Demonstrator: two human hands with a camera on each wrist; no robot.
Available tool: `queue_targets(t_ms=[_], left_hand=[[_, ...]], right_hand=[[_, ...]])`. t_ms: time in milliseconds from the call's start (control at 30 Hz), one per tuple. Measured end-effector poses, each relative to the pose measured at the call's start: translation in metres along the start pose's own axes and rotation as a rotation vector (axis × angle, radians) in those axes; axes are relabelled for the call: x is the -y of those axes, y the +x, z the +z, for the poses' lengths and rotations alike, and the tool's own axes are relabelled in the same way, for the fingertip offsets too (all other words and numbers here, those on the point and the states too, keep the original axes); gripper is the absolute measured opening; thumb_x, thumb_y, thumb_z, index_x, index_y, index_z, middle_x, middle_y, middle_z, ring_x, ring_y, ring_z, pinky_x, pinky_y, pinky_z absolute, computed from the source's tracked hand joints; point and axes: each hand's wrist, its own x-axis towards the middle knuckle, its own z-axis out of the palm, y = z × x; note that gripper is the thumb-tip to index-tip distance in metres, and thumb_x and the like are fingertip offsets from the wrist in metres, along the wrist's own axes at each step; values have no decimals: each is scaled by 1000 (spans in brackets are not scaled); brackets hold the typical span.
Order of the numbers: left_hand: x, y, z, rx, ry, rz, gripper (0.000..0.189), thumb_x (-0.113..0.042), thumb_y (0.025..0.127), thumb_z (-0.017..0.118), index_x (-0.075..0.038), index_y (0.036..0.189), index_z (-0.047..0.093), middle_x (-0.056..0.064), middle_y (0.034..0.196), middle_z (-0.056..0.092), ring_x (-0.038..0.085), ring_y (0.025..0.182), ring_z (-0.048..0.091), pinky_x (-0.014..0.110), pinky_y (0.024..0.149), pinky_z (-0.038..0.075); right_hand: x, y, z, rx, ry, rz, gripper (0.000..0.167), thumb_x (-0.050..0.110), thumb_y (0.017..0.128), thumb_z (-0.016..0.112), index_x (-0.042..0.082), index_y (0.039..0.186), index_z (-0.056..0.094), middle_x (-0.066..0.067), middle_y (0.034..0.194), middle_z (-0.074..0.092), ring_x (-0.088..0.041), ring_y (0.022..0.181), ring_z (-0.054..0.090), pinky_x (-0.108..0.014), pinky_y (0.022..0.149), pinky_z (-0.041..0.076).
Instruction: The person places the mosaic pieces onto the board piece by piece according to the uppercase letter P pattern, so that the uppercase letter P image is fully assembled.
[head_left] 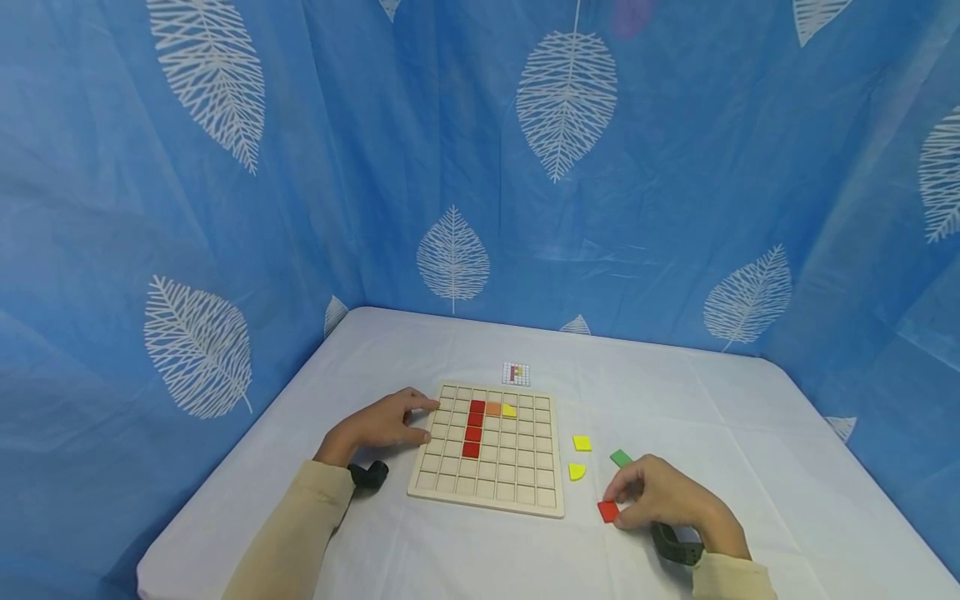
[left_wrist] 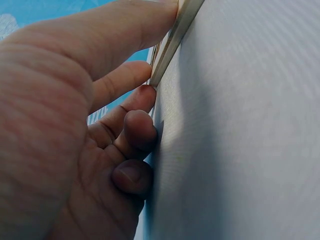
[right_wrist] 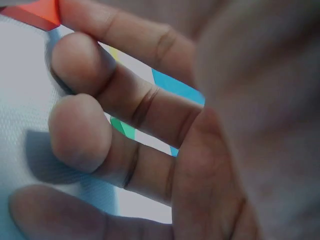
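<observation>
A red square tile [head_left: 607, 512] is pinched between the thumb and fingertips of my right hand [head_left: 663, 496], right of the board; its corner [right_wrist: 42, 14] shows at the top of the right wrist view. My left hand [head_left: 382, 422] touches the left edge of the wooden grid board [head_left: 487, 504] with thumb and index finger, the other fingers loosely bent in the left wrist view. On the board, several red tiles [head_left: 473, 433] form a column. An orange tile [head_left: 493, 408] and a yellow rounded tile [head_left: 509, 411] continue right from its top.
Right of the board lie a yellow square tile [head_left: 582, 443] and a yellow rounded tile [head_left: 577, 472]. A green tile [head_left: 621, 457] lies just beyond my right hand. Behind the board is a small pattern card [head_left: 516, 374]. A blue leaf-print curtain [head_left: 510, 250] surrounds the white table [head_left: 660, 375].
</observation>
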Motion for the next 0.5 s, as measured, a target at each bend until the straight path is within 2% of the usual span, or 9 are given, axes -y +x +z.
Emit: queue_targets(t_ms=[500], left_hand=[[-1,0,0,-4,-2,7,58,-28,83,80,-20,138,63,1,124,56,18,97,48,35,81,43]], right_hand=[[-2,3,2,-31,-47,20,21,14,66,88,18,83,76,2,76,67,-14,70,54,-26,60,43]])
